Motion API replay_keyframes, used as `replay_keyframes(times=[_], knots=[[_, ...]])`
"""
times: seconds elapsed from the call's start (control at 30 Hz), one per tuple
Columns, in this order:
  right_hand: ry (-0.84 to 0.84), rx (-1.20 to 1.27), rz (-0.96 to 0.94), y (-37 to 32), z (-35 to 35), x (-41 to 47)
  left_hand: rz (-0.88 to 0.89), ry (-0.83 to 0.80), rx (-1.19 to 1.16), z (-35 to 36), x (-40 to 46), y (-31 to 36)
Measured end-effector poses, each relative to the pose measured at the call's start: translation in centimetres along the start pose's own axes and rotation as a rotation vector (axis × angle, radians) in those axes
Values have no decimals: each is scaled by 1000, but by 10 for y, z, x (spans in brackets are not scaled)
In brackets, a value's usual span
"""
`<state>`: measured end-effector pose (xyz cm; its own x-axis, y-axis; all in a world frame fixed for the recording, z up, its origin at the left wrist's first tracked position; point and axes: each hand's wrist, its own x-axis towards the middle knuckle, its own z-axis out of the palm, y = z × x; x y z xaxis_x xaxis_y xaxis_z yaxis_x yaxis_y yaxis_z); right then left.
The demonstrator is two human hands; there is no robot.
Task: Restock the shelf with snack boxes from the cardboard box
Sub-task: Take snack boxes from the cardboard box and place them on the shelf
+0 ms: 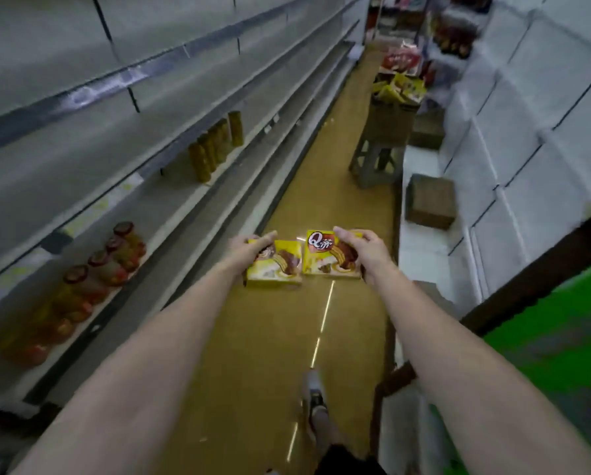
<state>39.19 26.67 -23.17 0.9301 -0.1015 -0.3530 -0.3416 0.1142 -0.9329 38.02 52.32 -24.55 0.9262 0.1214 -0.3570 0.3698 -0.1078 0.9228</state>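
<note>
A person stood in a shop aisle, both bare arms stretched forward over a yellow floor [263,337]. The left hand [249,250] gripped one yellow snack box [277,269] by its top edge, fingers curled over it. The right hand [362,250] clamped a second yellow snack box [325,258] the same way. The two boxes hung side by side, nearly touching, out in the aisle to the right of the long grey shelf unit [170,159] and not yet on it.

The likely risk was a drop: each box was held only along one edge, so a knock between them or against the shelf lip could have loosened a grip. Setting both down together could also have left them crooked.

On the shelf unit, a row of red-capped jars [98,269] stood on a near tier, and brown tubes [215,145] stood further along it. Both would crowd any placement there; bare shelf lay between them. Across the aisle from the shelf unit, an open cardboard box of yellow packets [395,94] rested on a stool [373,159], with a closed carton [429,200] nearer. A shoe [316,402] showed below.
</note>
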Motion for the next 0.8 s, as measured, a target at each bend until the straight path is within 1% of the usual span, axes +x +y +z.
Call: replay_keyframes(times=[0.07,0.13,0.23,0.37,0.47,0.57,0.8], knots=[[13,-23,-7,-1,3,24,14,-9,37,2,27,7],[9,-11,19,-2,6,49,-29,-50,43,9,51,18],[-26,-19,9,-11,8,96,-28,-95,40,18,93,39],[-43,2,26,-34,12,168,-9,-74,12,25,167,68],[-39,19,46,-58,15,218,-48,-55,-70,35,213,94],[-19,21,59,-79,13,260,-68,-47,-105,47,254,125],[-8,-2,33,-127,8,353,-56,-88,-53,65,340,178]])
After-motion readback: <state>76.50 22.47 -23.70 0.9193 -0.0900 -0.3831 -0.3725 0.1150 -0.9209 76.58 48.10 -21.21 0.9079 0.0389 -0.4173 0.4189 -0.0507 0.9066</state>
